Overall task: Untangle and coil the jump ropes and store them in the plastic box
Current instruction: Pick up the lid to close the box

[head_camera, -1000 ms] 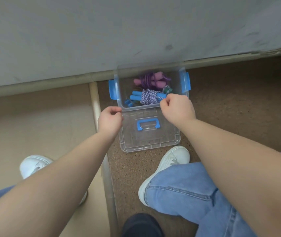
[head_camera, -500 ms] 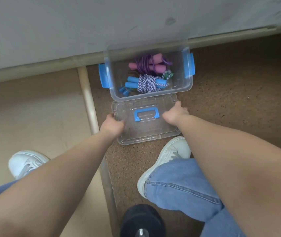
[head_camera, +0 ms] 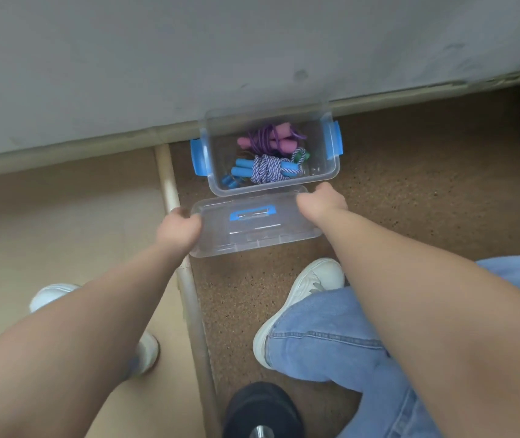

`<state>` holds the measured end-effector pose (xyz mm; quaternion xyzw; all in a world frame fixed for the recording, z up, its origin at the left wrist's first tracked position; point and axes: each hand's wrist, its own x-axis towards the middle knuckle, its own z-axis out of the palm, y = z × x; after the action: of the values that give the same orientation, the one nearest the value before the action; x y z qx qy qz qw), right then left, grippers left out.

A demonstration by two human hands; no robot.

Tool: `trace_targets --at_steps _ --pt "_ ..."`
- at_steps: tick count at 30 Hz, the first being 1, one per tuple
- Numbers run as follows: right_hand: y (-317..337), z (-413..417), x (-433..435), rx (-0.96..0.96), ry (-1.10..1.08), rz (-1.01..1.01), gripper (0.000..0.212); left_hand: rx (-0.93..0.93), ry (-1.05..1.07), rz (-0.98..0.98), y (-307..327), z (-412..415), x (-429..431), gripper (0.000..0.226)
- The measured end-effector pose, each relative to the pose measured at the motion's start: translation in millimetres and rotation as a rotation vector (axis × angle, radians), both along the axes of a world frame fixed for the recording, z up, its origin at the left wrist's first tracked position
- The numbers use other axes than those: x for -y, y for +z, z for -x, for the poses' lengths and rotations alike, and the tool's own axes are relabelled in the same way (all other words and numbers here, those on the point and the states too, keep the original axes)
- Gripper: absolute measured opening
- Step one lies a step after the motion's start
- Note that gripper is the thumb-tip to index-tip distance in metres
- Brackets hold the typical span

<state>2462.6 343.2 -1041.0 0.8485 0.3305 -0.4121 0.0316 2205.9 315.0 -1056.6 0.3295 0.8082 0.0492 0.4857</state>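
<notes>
The left hand (head_camera: 178, 227) is seen curled round the left end of the clear lid (head_camera: 252, 230), which is held just in front of the open plastic box (head_camera: 319, 176). The box is set at the far edge of the speckled floor (head_camera: 410, 188), by the wall (head_camera: 252, 58), with coiled jump ropes (head_camera: 266, 169) stored inside. The lid's right end is gripped by the right hand (head_camera: 322, 202).

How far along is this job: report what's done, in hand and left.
Done: the pink-handled rope and the blue-handled rope lie coiled in the plastic box. In hand: the left hand and right hand grip the lid by its ends, in front of the open box. Left: setting the lid on and closing the blue latches.
</notes>
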Motion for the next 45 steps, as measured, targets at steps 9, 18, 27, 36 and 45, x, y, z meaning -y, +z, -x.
trace_targets --at_steps 9,18,27,36,45 --pt "59.8 -2.0 -10.3 -0.362 -0.418 -0.195 0.066 0.147 0.431 -0.145 58.9 10.7 -8.8 0.051" --pt "75.7 -21.9 -35.7 -0.29 -0.389 -0.434 0.025 0.142 0.32 -0.303 76.1 -9.6 -43.9 0.042" --pt "48.9 -38.3 -66.1 -0.134 -0.137 -0.393 0.055 0.052 0.134 -0.331 45.1 -33.4 -81.6 0.041" --pt "20.5 -51.3 -78.3 -0.048 -0.127 -0.429 0.046 -0.13 0.093 -0.339 16.2 -31.4 -96.4 0.036" --pt "12.2 -66.2 -89.8 -0.026 -0.02 -0.345 0.042 -0.139 0.067 -0.323 7.0 -28.3 -104.7 0.036"
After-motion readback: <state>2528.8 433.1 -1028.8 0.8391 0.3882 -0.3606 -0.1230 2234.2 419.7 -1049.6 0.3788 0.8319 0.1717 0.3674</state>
